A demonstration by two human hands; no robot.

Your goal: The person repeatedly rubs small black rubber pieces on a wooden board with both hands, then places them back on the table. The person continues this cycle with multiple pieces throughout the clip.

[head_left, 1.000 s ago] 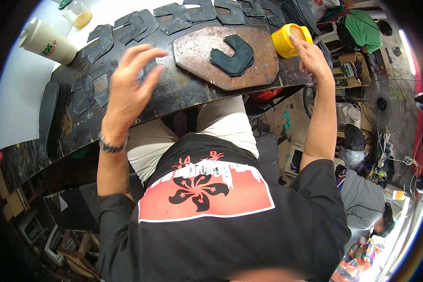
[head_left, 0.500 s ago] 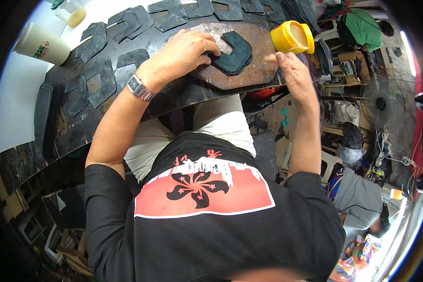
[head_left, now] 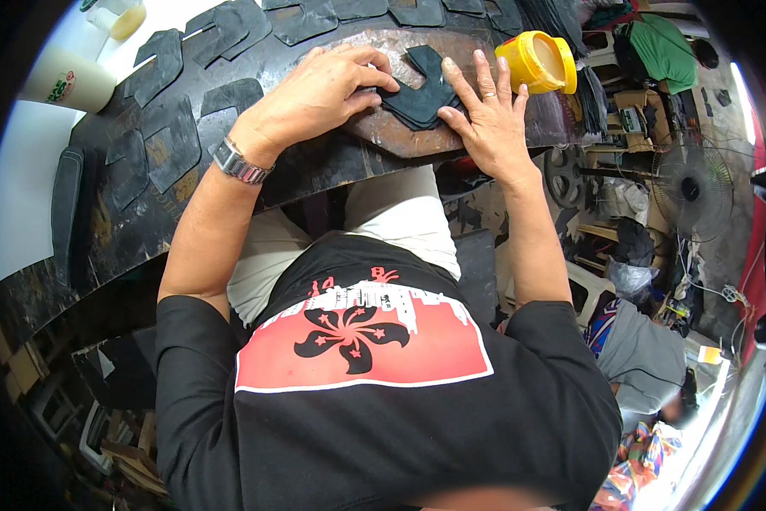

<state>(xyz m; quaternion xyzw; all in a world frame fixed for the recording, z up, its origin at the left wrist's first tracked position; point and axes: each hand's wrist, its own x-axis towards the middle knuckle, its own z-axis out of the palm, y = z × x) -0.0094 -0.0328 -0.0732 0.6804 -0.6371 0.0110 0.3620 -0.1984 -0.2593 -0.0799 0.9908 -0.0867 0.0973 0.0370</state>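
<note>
A small stack of black U-shaped pieces (head_left: pixel 419 104), leather-like, lies on a worn brown octagonal board (head_left: pixel 391 146). My left hand (head_left: pixel 328 95) is curled at the left side of the stack, thumb and fingertips closed on its edge. My right hand (head_left: pixel 495 128) is spread out at the stack's right side. Its thumb and index fingertip touch the black pieces, and the other fingers point toward a yellow tub (head_left: pixel 524 70). That open tub leans on its side with a pale cream substance in its mouth.
More black U-shaped pieces (head_left: pixel 172 145) lie along the dark table (head_left: pixel 302 183) at the left and back. A pale cup (head_left: pixel 63 81) stands at the far left, near a black padded strip (head_left: pixel 69 200). A fan (head_left: pixel 690 187) and other people (head_left: pixel 643 353) are off to the right.
My right hand has moved left from below the yellow tub onto the right edge of the stack, its fingers now spread. My left hand has stayed at the stack's left side.
</note>
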